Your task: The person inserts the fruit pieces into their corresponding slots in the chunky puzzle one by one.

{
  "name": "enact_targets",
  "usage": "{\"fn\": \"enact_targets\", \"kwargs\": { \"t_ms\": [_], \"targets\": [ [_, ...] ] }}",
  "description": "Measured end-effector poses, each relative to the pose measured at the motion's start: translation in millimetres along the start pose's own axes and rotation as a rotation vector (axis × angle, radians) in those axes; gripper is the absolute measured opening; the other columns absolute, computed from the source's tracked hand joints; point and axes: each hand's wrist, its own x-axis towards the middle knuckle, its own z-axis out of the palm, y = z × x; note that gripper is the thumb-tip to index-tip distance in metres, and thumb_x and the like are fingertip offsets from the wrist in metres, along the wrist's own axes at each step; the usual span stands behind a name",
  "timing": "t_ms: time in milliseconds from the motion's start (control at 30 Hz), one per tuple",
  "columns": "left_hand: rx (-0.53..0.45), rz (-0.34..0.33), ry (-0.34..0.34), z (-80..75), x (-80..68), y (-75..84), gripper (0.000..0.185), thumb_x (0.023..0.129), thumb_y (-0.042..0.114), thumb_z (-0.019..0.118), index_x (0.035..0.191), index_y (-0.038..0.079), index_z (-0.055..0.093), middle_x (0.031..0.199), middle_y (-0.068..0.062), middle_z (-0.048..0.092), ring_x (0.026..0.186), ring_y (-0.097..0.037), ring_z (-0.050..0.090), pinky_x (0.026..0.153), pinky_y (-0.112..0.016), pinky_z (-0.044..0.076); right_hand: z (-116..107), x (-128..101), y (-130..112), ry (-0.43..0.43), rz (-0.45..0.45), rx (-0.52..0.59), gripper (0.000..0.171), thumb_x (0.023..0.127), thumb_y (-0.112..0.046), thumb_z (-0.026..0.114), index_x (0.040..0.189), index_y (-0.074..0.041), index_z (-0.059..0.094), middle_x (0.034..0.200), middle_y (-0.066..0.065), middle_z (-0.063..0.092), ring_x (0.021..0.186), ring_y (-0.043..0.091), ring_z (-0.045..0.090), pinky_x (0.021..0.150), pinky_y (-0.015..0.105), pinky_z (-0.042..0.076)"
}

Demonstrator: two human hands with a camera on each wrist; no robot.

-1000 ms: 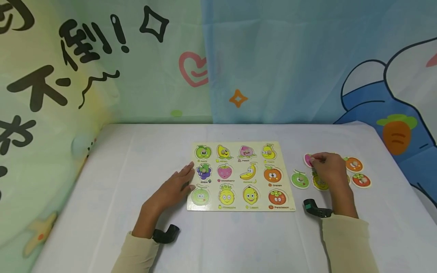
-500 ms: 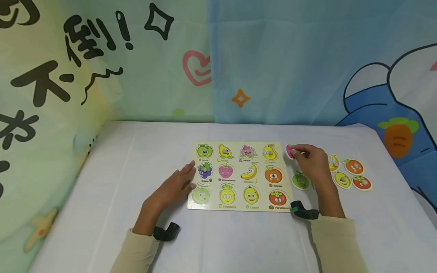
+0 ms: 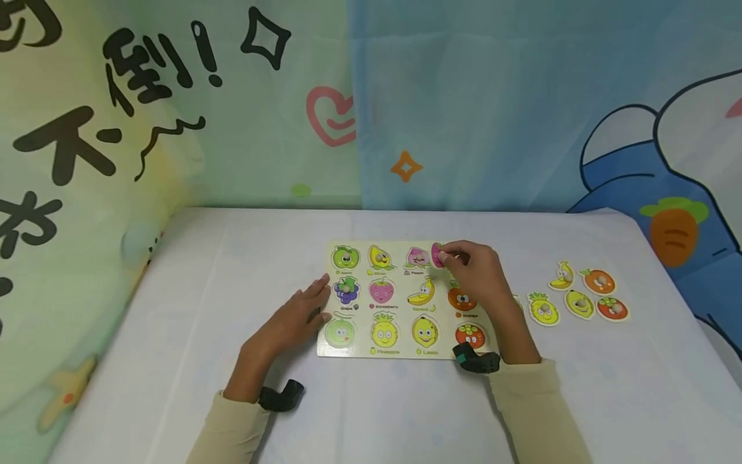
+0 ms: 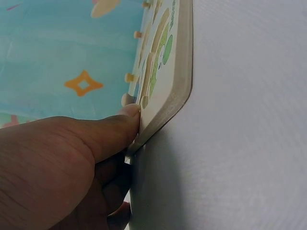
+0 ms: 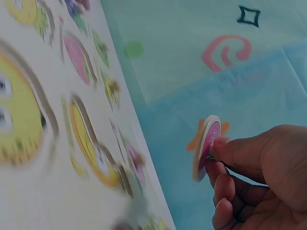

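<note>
Between thumb and fingers my right hand [image 3: 478, 270] pinches a pink strawberry puzzle piece [image 5: 207, 152], whose rim is pale. It hangs over the upper right of the fruit puzzle board [image 3: 362, 335], beside the peach, tilted nearly on edge in the right wrist view. My left hand [image 3: 290, 325] rests against the board's left edge with fingers extended; its thumb [image 4: 127, 112] touches the edge in the left wrist view. Knobbed pieces stand in the top row and at the grapes [image 3: 346, 291]. The printed strawberry slot [image 3: 382, 292] shows its recess. My right hand covers the pear.
On the white cloth at the right lie the pineapple piece [image 3: 543, 310], banana piece [image 3: 561, 276], lemon piece [image 3: 580, 305], orange piece [image 3: 598, 281] and persimmon piece [image 3: 613, 309]. My right forearm mostly hides the melon piece. A printed curtain [image 3: 464, 116] hangs behind the table.
My right hand has lifted the strawberry piece from the loose pieces and carried it left over the board. The left hand stays at the board's edge.
</note>
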Motion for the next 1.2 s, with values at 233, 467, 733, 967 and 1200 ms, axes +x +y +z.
{"fn": "enact_targets", "kwargs": {
  "t_ms": [233,467,733,967,1200],
  "targets": [
    [0.016,-0.020,-0.008,0.2,0.6,-1.1,0.061,0.098,0.024,0.060,0.150,0.005,0.034,0.160,0.001,0.018,0.146,-0.017,0.016,0.118,-0.039,0.015,29,5,-14,-0.141,-0.093,-0.003,0.016,0.094,-0.016,0.066,0.107,-0.008,0.073,0.087,0.004,0.064,0.072,0.021,0.050,0.058,0.034,0.044],
    [0.036,-0.048,-0.020,1.9,2.5,-1.6,0.061,0.098,0.024,0.060,0.150,0.007,0.033,0.160,0.004,0.016,0.146,-0.015,0.014,0.118,-0.038,0.014,55,8,-28,-0.246,-0.123,-0.023,0.015,0.091,-0.017,0.068,0.101,-0.009,0.076,0.086,-0.001,0.064,0.074,0.019,0.051,0.062,0.032,0.045],
    [0.024,-0.017,-0.009,2.3,2.0,-2.2,0.060,0.098,0.023,0.060,0.149,0.004,0.034,0.160,0.001,0.017,0.146,-0.017,0.016,0.118,-0.040,0.014,74,9,-29,-0.314,-0.036,-0.051,0.009,0.090,-0.022,0.070,0.093,-0.016,0.076,0.083,-0.002,0.063,0.077,0.017,0.053,0.060,0.030,0.046],
    [0.011,0.019,0.003,1.8,0.8,-2.1,0.060,0.098,0.021,0.060,0.148,0.001,0.035,0.159,-0.004,0.019,0.146,-0.021,0.018,0.118,-0.043,0.016,78,7,-29,-0.337,-0.021,-0.081,0.009,0.090,-0.022,0.070,0.093,-0.015,0.075,0.080,-0.002,0.063,0.076,0.016,0.054,0.062,0.030,0.046],
    [0.018,0.031,0.006,1.0,0.4,-2.0,0.059,0.098,0.020,0.060,0.148,-0.001,0.035,0.159,-0.005,0.020,0.145,-0.022,0.019,0.117,-0.043,0.017,80,4,-31,-0.328,-0.050,-0.076,0.011,0.089,-0.015,0.070,0.094,-0.009,0.076,0.084,0.000,0.064,0.075,0.016,0.055,0.066,0.030,0.047]
  ]
}}
